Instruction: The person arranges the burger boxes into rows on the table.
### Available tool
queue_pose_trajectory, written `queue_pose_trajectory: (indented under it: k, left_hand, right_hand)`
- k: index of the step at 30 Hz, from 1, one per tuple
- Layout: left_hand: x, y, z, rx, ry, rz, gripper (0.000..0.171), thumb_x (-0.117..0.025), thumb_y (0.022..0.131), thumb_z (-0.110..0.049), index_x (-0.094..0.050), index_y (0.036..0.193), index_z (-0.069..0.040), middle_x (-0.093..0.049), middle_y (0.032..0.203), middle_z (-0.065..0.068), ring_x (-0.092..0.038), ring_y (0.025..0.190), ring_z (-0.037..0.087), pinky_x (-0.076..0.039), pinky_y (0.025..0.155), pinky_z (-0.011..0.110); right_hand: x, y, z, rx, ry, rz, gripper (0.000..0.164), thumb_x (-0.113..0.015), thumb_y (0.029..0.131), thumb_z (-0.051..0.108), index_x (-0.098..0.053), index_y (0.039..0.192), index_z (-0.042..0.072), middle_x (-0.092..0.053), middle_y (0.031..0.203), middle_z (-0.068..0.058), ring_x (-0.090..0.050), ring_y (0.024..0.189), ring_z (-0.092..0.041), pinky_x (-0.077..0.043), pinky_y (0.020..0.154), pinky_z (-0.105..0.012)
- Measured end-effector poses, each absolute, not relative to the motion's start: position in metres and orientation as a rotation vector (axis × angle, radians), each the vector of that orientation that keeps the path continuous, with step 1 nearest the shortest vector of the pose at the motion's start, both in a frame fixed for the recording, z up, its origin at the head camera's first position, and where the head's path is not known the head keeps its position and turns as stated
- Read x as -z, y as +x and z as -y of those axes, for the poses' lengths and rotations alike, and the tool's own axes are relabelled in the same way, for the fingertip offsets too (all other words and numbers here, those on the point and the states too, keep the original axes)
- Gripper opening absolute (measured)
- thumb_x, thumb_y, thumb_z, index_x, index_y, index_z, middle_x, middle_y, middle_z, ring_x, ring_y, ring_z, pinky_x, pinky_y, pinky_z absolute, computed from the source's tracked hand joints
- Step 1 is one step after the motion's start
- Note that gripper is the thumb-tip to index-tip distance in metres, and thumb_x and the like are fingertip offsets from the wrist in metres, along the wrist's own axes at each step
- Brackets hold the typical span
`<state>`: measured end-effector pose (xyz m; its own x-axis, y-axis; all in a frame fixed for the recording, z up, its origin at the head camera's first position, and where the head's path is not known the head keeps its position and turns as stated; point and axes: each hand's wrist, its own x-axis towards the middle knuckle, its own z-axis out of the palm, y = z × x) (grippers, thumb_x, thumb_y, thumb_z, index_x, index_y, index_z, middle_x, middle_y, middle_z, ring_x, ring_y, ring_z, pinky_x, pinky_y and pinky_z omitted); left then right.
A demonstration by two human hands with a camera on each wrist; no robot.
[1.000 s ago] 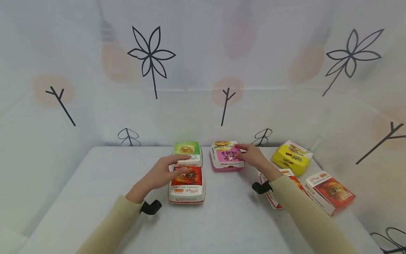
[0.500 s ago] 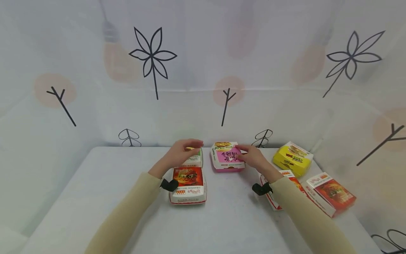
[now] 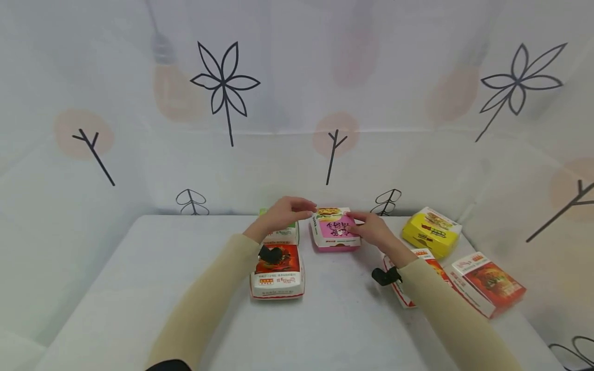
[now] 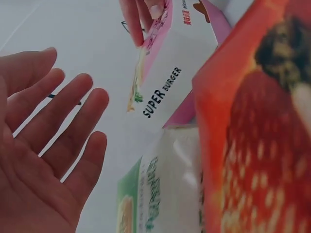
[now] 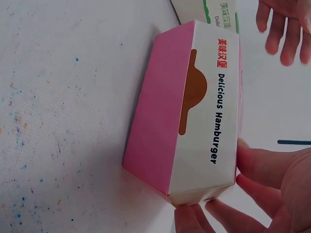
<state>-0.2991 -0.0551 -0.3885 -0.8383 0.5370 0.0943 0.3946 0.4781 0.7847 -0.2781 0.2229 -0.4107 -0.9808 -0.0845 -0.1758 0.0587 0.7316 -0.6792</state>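
A pink and white hamburger box [image 3: 335, 238] sits at the back middle of the table, marked "Delicious Hamburger" in the right wrist view. My right hand [image 3: 373, 231] holds its right end, thumb at the lid's top edge and fingers against the end side. My left hand [image 3: 284, 212] hovers above a green and white burger box [image 3: 284, 236], its straight fingers reaching toward the pink box's left side. In the left wrist view, that left hand [image 4: 53, 136] is spread, with nothing in it. A red and white burger box [image 3: 278, 278] lies in front of the green one, partly covered by the left wrist's black strap.
At the right stand a yellow burger box [image 3: 431, 233] and a red and white box [image 3: 489, 283]. Another red and white box [image 3: 429, 257] is partly hidden under the right forearm. A printed white cloth [image 3: 278, 170] hangs behind the white table [image 3: 334, 319].
My left hand has moved right and toward the back, from over the red and green boxes to beside the pink box. The right hand stays at the pink box's right end.
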Motion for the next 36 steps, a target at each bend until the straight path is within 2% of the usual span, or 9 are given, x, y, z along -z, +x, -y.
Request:
queue_pose_trajectory:
  k: [10,14,20,26,33,36]
  left_hand:
    - [0.397,-0.301,0.041,-1.177,0.707,-2.494,0.035,-0.065,0.098,-0.031,-0.067,0.13,-0.018,-0.067,0.125,-0.004,-0.057,0.119,0.018,-0.046,0.103,0.038]
    - [0.395,-0.301,0.045,-1.158,0.727,-2.48,0.035,-0.064,0.099,-0.029,-0.066,0.131,-0.016,-0.068,0.123,-0.004,-0.058,0.119,0.018,-0.045,0.104,0.039]
    - [0.39,-0.3,0.044,-1.08,0.756,-2.481,0.035,-0.065,0.098,-0.023,-0.065,0.132,-0.014,-0.068,0.122,-0.003,-0.059,0.117,0.018,-0.046,0.103,0.038]
    - [0.388,-0.303,0.042,-1.037,0.764,-2.473,0.037,-0.067,0.097,-0.02,-0.064,0.133,-0.013,-0.068,0.122,-0.002,-0.061,0.115,0.017,-0.048,0.101,0.036]
    - [0.39,-0.306,0.034,-1.054,0.736,-2.472,0.041,-0.071,0.094,-0.016,-0.063,0.134,-0.014,-0.066,0.126,-0.001,-0.06,0.116,0.016,-0.049,0.098,0.033]
    - [0.388,-0.307,0.028,-1.072,0.706,-2.489,0.043,-0.074,0.091,-0.014,-0.064,0.133,-0.013,-0.067,0.123,-0.001,-0.061,0.113,0.015,-0.05,0.096,0.031]
  right_hand:
    - [0.411,-0.279,-0.223,1.107,-0.023,-2.715,0.057,-0.062,0.099,0.026,-0.044,0.151,0.012,-0.042,0.15,-0.024,-0.038,0.134,-0.042,-0.035,0.108,-0.058]
    - [0.411,-0.278,-0.221,1.125,-0.029,-2.7,0.059,-0.064,0.098,0.028,-0.044,0.151,0.012,-0.042,0.15,-0.023,-0.038,0.134,-0.042,-0.035,0.108,-0.058]
    - [0.411,-0.278,-0.22,1.136,-0.02,-2.707,0.06,-0.064,0.098,0.028,-0.043,0.152,0.012,-0.041,0.151,-0.024,-0.035,0.137,-0.044,-0.032,0.109,-0.061]
    - [0.412,-0.28,-0.218,1.114,-0.037,-2.729,0.065,-0.066,0.097,0.028,-0.039,0.154,0.014,-0.042,0.149,-0.026,-0.039,0.135,-0.045,-0.038,0.106,-0.06]
    - [0.413,-0.287,-0.222,1.082,-0.186,-2.732,0.064,-0.066,0.096,0.022,-0.039,0.154,0.015,-0.023,0.162,-0.017,-0.023,0.143,-0.048,-0.024,0.109,-0.069]
    - [0.413,-0.287,-0.224,1.08,-0.206,-2.736,0.062,-0.066,0.096,0.024,-0.042,0.152,0.013,-0.025,0.161,-0.018,-0.026,0.142,-0.048,-0.025,0.108,-0.069]
